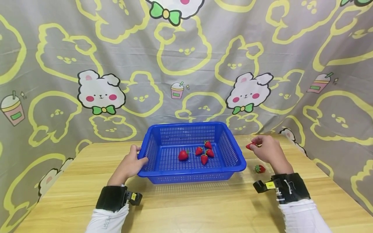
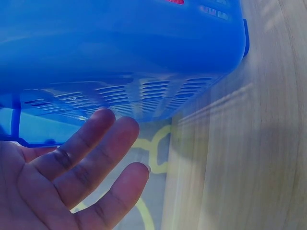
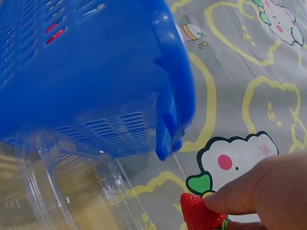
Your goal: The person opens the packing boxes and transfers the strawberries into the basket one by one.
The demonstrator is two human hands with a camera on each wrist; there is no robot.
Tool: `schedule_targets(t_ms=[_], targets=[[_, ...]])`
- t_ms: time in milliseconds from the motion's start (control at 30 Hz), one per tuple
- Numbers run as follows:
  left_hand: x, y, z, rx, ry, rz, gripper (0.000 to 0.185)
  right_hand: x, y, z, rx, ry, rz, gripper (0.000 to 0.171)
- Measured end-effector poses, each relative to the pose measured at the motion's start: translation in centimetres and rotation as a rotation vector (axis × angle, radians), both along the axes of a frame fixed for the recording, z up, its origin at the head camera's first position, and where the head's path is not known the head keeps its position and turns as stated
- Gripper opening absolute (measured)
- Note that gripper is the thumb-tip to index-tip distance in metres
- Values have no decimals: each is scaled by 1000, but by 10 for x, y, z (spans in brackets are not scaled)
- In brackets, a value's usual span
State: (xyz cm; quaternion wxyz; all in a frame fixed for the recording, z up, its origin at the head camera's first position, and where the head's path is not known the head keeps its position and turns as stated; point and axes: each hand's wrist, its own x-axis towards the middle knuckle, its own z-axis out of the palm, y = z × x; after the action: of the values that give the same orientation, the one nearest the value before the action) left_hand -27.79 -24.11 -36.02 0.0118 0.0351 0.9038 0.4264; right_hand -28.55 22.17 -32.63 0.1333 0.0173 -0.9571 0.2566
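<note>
From the head view, the person's left hand (image 1: pixel 131 164) is resting against the left rim of a blue basket (image 1: pixel 230 152), its fingers relaxed and holding nothing. The basket is sitting on the wooden bench (image 1: pixel 186 207), and five strawberries (image 1: pixel 204 152) are lying on its slatted floor. To the right of the basket, the right hand (image 1: pixel 268 149) is hovering above the bench, pinching a strawberry (image 1: pixel 250 146) between thumb and fingers just outside the basket's right rim. Another lone strawberry (image 1: pixel 259 168) is lying on the bench just below that hand. A cartoon-rabbit cloth (image 1: pixel 186 64) is hanging behind the bench.

From the left wrist view, the left hand (image 2: pixel 62 182) is showing an open palm with straight, slightly spread fingers (image 2: pixel 96 143), the fingertips lying at the blue basket's (image 2: pixel 120 52) slatted wall.

From the right wrist view, the fingers (image 3: pixel 240 199) of the right hand (image 3: pixel 273 191) are closing on the red strawberry (image 3: pixel 199 211), held below the corner of the blue basket (image 3: pixel 96 67), with the printed cloth (image 3: pixel 249 72) behind.
</note>
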Motion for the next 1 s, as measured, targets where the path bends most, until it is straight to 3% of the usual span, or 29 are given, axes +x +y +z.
schedule_targets(t_ms=[1000], targets=[[0, 1, 3, -8, -3, -6, 50, 6, -10, 10, -29, 9, -7, 28]])
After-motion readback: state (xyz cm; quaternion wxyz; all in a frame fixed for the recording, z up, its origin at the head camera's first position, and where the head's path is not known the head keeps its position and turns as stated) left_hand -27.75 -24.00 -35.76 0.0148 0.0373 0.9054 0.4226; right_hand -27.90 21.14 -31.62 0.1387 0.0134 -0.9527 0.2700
